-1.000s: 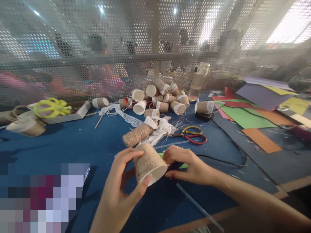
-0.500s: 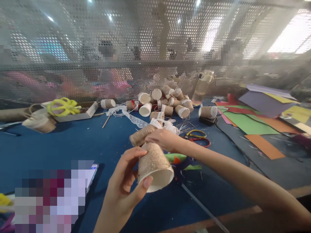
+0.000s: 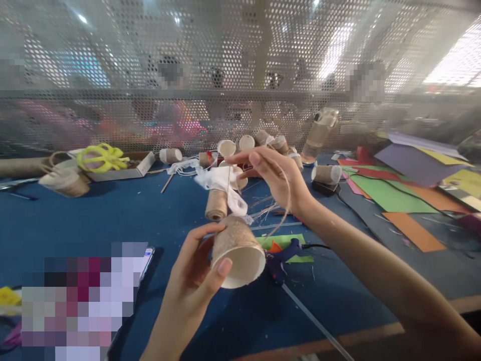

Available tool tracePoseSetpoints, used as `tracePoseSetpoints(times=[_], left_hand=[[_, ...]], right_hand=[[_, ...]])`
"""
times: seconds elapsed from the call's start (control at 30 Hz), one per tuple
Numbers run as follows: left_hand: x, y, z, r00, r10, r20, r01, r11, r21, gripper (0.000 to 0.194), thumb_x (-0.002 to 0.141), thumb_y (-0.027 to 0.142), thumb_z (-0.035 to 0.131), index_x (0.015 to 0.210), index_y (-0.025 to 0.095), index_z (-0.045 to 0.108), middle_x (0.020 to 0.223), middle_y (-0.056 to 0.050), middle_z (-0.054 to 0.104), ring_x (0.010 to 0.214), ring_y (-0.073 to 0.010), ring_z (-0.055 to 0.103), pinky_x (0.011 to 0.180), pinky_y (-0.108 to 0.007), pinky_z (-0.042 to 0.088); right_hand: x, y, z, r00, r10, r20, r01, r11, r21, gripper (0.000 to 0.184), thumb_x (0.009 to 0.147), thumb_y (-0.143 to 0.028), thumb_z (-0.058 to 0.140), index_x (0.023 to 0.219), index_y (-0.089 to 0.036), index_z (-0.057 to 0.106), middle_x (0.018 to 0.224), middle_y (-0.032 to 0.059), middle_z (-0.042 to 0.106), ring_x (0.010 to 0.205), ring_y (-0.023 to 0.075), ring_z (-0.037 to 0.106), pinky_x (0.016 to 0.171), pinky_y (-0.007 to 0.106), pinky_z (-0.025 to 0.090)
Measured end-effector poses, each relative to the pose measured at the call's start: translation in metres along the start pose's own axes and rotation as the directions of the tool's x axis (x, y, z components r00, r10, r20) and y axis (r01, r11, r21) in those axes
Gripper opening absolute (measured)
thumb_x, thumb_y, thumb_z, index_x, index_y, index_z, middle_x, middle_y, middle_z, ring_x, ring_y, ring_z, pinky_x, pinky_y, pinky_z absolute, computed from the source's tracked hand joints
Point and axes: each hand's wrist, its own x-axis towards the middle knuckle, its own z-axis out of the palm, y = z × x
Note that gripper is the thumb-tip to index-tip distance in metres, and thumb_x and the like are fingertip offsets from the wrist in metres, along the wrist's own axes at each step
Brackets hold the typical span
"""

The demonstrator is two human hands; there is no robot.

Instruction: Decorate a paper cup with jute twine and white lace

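My left hand (image 3: 195,276) pinches the cup (image 3: 235,240); twine (image 3: 288,193) loops by my right hand (image 3: 280,175) (whether pinched, I can't tell).

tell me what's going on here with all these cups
The left hand holds a twine-covered cup, its open end facing the camera. The right hand is raised above it, with a strand of twine looping beside it. A twine spool lies behind the cup, a dark blue glue gun to its right. Other cups sit farther back.
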Motion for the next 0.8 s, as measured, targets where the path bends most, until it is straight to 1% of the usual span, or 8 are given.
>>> tracePoseSetpoints(times=[0.13,0.3,0.4,0.5,0.57,0.63,0.7,0.8], left_hand=[[0.003,-0.001,-0.003,0.999,-0.029,0.016,0.029,0.999,-0.037,0.041,0.086,0.052,0.072,0.118,0.029,0.061,0.119,-0.006,0.073,0.1,-0.0224,0.072,0.078,-0.028,0.059],[0.007,0.0,-0.004,0.992,-0.122,0.035,0.125,0.986,-0.113,0.039,0.082,0.046,0.078,0.116,0.032,0.066,0.12,-0.003,0.075,0.107,-0.0218,0.07,0.085,-0.027,0.057],[0.007,0.001,-0.002,0.986,-0.164,0.038,0.168,0.972,-0.165,0.037,0.078,0.042,0.082,0.111,0.03,0.067,0.115,-0.003,0.076,0.105,-0.0211,0.07,0.082,-0.025,0.056],[0.008,0.001,0.0,0.979,-0.2,0.036,0.203,0.96,-0.194,0.038,0.075,0.04,0.085,0.107,0.029,0.066,0.11,-0.001,0.076,0.1,-0.0188,0.07,0.076,-0.021,0.054],[0.008,0.0,0.001,0.977,-0.208,0.035,0.211,0.957,-0.2,0.041,0.072,0.039,0.087,0.104,0.028,0.065,0.106,-0.001,0.075,0.097,-0.0174,0.069,0.073,-0.02,0.053],[0.008,0.0,0.002,0.975,-0.217,0.045,0.222,0.955,-0.195,0.046,0.068,0.039,0.09,0.103,0.027,0.063,0.101,0.0,0.075,0.092,-0.0167,0.069,0.071,-0.019,0.052],[0.007,0.0,0.003,0.97,-0.236,0.056,0.242,0.956,-0.169,0.049,0.066,0.041,0.091,0.103,0.027,0.061,0.098,0.0,0.073,0.088,-0.0161,0.068,0.069,-0.02,0.051],[0.007,-0.003,0.002,0.966,-0.249,0.062,0.253,0.965,-0.072,0.051,0.068,0.05,0.088,0.104,0.026,0.06,0.106,-0.002,0.071,0.088,-0.0178,0.068,0.071,-0.024,0.051]], right_hand=[[-0.022,0.0,-0.007,0.997,0.059,0.058,-0.046,0.977,-0.206,0.031,0.107,-0.037,0.046,0.11,-0.019,0.071,0.115,0.0068,0.073,0.1,0.0193,0.07,0.09,0.035,0.058],[-0.05,0.013,-0.016,0.985,0.02,0.172,0.038,0.943,-0.33,0.019,0.102,-0.029,0.058,0.094,-0.018,0.071,0.116,0.0104,0.072,0.11,0.0217,0.068,0.093,0.036,0.056],[-0.067,0.013,-0.024,0.972,0.097,0.214,-0.034,0.959,-0.28,0.013,0.1,-0.027,0.061,0.095,-0.019,0.071,0.118,0.0098,0.072,0.109,0.0205,0.068,0.097,0.038,0.055],[-0.084,0.008,-0.033,0.958,0.182,0.223,-0.152,0.977,-0.148,0.01,0.096,-0.029,0.067,0.096,-0.019,0.071,0.111,0.0084,0.075,0.112,0.0221,0.068,0.101,0.039,0.052],[-0.093,0.006,-0.038,0.936,0.261,0.234,-0.249,0.965,-0.083,0.012,0.093,-0.031,0.071,0.095,-0.019,0.071,0.104,0.0072,0.075,0.102,0.0206,0.07,0.093,0.035,0.055],[-0.101,0.005,-0.042,0.912,0.315,0.261,-0.318,0.948,-0.034,0.016,0.09,-0.032,0.075,0.096,-0.018,0.071,0.089,0.0036,0.073,0.082,0.0165,0.07,0.078,0.03,0.057],[-0.107,0.005,-0.044,0.901,0.314,0.299,-0.33,0.944,0.005,0.02,0.086,-0.034,0.08,0.094,-0.018,0.071,0.079,0.0005,0.069,0.072,0.0139,0.065,0.071,0.027,0.055],[-0.112,0.009,-0.045,0.895,0.254,0.366,-0.304,0.949,0.084,0.024,0.079,-0.035,0.086,0.091,-0.018,0.074,0.077,-0.0007,0.067,0.066,0.0116,0.058,0.078,0.03,0.055]])
